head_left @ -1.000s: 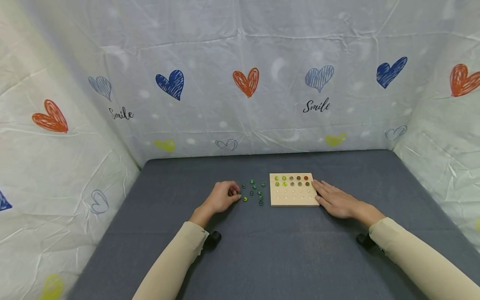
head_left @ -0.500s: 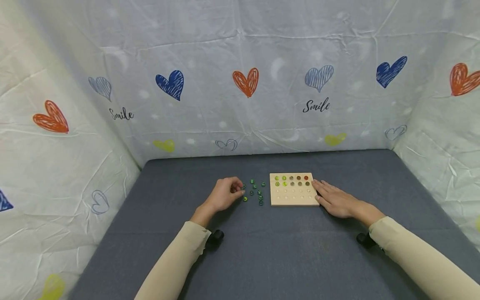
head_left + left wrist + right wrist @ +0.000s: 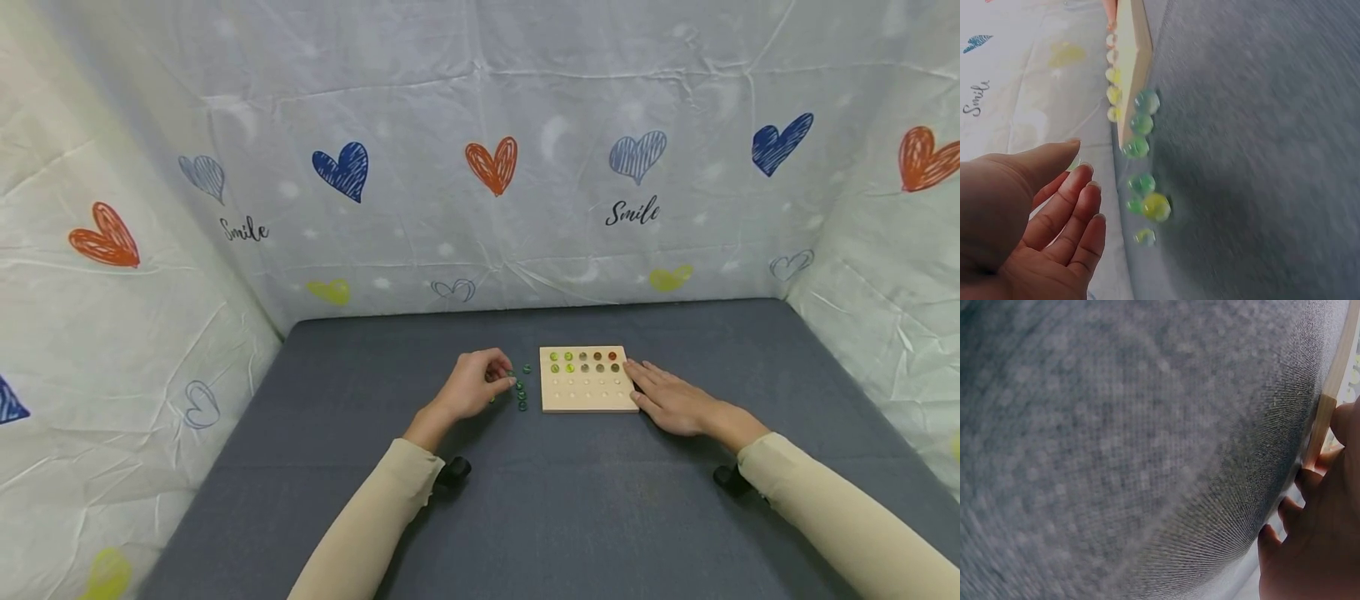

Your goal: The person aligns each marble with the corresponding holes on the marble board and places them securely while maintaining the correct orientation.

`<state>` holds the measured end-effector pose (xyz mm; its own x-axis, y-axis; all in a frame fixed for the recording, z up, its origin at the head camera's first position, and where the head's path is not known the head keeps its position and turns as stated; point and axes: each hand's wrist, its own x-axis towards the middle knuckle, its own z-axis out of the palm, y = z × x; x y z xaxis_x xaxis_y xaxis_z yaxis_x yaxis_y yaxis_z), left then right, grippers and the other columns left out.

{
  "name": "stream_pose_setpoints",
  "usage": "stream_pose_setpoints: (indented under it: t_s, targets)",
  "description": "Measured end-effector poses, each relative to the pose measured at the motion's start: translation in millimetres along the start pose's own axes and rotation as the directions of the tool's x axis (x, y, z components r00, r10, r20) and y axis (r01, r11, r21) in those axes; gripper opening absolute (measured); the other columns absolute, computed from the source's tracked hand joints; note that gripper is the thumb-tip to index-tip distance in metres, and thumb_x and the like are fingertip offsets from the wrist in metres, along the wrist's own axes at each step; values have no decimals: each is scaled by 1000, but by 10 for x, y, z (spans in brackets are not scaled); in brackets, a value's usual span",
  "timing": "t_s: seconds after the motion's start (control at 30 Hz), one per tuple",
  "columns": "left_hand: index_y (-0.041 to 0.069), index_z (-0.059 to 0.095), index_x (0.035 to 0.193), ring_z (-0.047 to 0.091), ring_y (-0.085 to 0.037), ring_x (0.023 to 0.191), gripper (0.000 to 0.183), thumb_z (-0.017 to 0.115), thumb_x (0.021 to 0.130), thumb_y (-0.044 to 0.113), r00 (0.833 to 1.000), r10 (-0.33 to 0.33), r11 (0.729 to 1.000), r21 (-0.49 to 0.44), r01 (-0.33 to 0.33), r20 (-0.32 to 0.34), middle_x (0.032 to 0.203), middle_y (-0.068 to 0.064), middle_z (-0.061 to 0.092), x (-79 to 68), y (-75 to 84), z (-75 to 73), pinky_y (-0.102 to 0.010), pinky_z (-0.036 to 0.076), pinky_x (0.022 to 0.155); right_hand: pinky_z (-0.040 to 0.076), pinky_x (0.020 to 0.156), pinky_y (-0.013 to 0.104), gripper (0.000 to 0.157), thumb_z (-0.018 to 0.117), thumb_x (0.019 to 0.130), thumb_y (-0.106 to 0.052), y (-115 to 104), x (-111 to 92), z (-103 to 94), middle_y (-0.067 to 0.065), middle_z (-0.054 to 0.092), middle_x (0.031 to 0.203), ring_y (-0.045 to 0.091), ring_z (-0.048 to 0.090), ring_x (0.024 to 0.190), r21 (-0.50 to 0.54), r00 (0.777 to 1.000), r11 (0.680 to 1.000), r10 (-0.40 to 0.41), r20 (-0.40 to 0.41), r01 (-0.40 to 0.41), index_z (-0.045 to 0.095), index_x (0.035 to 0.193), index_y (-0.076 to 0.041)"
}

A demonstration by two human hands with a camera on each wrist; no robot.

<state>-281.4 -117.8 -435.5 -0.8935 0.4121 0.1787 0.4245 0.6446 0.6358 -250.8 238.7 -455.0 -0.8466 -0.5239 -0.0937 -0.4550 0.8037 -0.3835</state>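
Note:
My left hand [image 3: 476,385] is raised above the loose marbles, thumb and index finger pinching a small pale-green marble [image 3: 1074,164], mostly hidden by the fingertips. Below and beyond it, several green marbles [image 3: 522,396] and a yellow one [image 3: 1157,207] lie scattered on the dark cloth. A light wooden board [image 3: 588,402] with rows of round hollows lies to the right. Its two far rows hold yellow, greyish, green and red marbles [image 3: 568,367]; the two near rows are bare. Fingers extended, my right hand [image 3: 671,402] lies flat against the board's right edge.
Dark grey cloth covers the table [image 3: 592,517]. At its far edge rises a white curtain [image 3: 420,100] printed with hearts, which also hangs along both sides. A dark wrist camera [image 3: 453,472] sits under the left sleeve.
My left hand has moved to the right and lifted with the marble, passing over the loose marbles toward the board. The right hand and the board have stayed still.

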Motion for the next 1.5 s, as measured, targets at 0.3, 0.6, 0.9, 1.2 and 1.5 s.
stream_pose_setpoints:
  t_s: [0.3, 0.6, 0.9, 1.2, 1.5]
  targets:
    - [4, 70, 107, 62, -14, 81, 13, 73, 97, 12, 999, 22, 999, -25, -22, 31, 92, -3, 67, 83, 120, 153, -32, 53, 75, 17, 120, 61, 60, 36, 113, -31, 4, -4, 19, 25, 18, 167, 48, 15, 152, 0, 1000, 1000, -5, 0, 5, 21, 161, 3]
    - [6, 69, 104, 62, -12, 81, 10, 72, 97, 11, 997, 59, 998, -38, -57, 49, 91, -3, 67, 198, 226, 304, -28, 53, 75, 17, 120, 61, 60, 36, 113, -30, 15, 1, 26, 25, 18, 167, 48, 16, 152, -7, 1000, 1000, 1, -6, -1, 20, 161, 3]
    - [5, 69, 104, 61, -11, 80, 10, 73, 97, 11, 995, 69, 997, -52, -65, 78, 90, -3, 67, 270, 353, 458, -26, 52, 74, 17, 121, 61, 61, 35, 113, -33, 13, 8, 32, 25, 18, 167, 48, 15, 152, -4, 1000, 1000, 5, 1, -5, 20, 161, 3]
    - [5, 70, 101, 62, -12, 79, 8, 73, 96, 10, 993, 87, 995, -57, -83, 77, 88, -3, 67, 348, 421, 617, -25, 51, 74, 17, 121, 61, 61, 35, 113, -33, 17, 3, 41, 24, 17, 167, 48, 16, 152, -5, 1000, 1000, 13, -1, -13, 20, 161, 2]
    - [5, 69, 102, 60, -11, 79, 10, 74, 95, 10, 990, 108, 994, -39, -105, 87, 89, -4, 68, 468, 553, 799, -23, 49, 73, 17, 120, 61, 61, 35, 113, -33, 25, 17, 22, 24, 17, 167, 48, 16, 152, -10, 1000, 1000, 17, 4, -17, 19, 161, 2]
